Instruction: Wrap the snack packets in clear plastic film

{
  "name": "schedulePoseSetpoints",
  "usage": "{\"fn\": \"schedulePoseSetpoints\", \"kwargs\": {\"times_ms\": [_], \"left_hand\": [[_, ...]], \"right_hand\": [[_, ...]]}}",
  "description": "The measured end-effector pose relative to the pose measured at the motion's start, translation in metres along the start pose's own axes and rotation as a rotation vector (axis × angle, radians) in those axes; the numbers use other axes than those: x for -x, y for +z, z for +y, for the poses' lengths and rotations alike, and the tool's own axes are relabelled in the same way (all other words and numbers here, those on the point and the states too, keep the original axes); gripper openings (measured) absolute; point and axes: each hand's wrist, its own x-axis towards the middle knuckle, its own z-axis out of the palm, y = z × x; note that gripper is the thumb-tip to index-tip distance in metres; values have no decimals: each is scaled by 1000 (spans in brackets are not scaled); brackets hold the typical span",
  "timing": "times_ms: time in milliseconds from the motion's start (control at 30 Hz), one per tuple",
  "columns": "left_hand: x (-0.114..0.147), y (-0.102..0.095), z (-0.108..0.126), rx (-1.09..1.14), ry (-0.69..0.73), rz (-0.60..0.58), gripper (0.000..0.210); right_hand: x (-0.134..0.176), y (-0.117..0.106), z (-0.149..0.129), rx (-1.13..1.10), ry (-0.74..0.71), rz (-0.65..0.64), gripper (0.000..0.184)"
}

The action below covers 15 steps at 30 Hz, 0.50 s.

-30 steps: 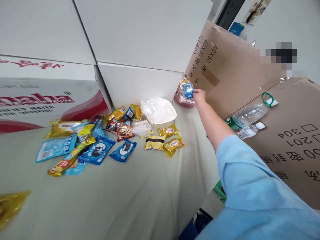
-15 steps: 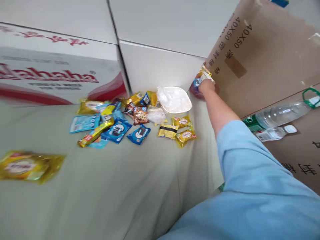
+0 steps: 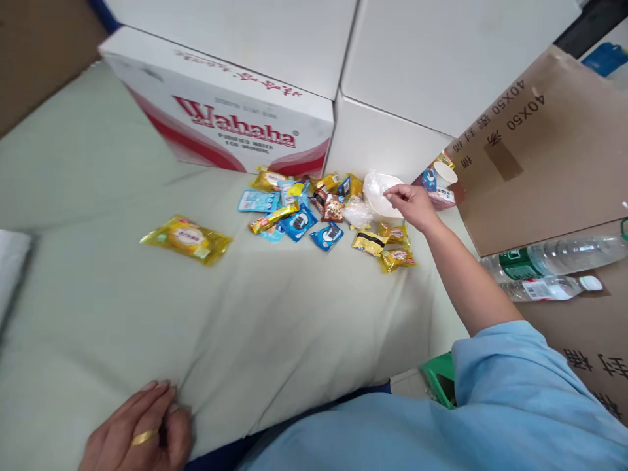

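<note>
My right hand [image 3: 415,204] reaches over the white bowl [image 3: 392,180], its fingers closed in a pinch. What is between the fingertips, if anything, I cannot make out. Clear crumpled plastic [image 3: 371,186] lies at the bowl's left side. In front of the bowl are yellow snack packets [image 3: 396,259] and a yellow packet with a black band [image 3: 369,242]. My left hand [image 3: 137,432], with a gold ring, rests at the near edge of the cloth, fingers curled together and nothing visible in them. A larger yellow-wrapped packet [image 3: 186,239] lies alone farther up the cloth.
Blue biscuit packets [image 3: 299,222], a brown packet [image 3: 333,208] and a light-blue pouch [image 3: 258,201] sit before the Wahaha carton [image 3: 235,124]. A white cup [image 3: 445,173] stands in the right corner beside cardboard [image 3: 530,157]. Plastic bottles [image 3: 564,256] lie along the right.
My right hand has come away from the white cup in the corner and moved left to the bowl. My view has shifted left, and my left hand now shows.
</note>
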Motion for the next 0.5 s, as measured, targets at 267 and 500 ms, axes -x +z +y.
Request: {"fn": "schedulePoseSetpoints", "kwargs": {"times_ms": [267,500], "left_hand": [[4,4,27,-102,203,49,10],[-33,29,82,437,-62,-149,25]], "right_hand": [[46,71,-61,-18,20,47,23],[166,136,-127,-837,146,-321,33]]}}
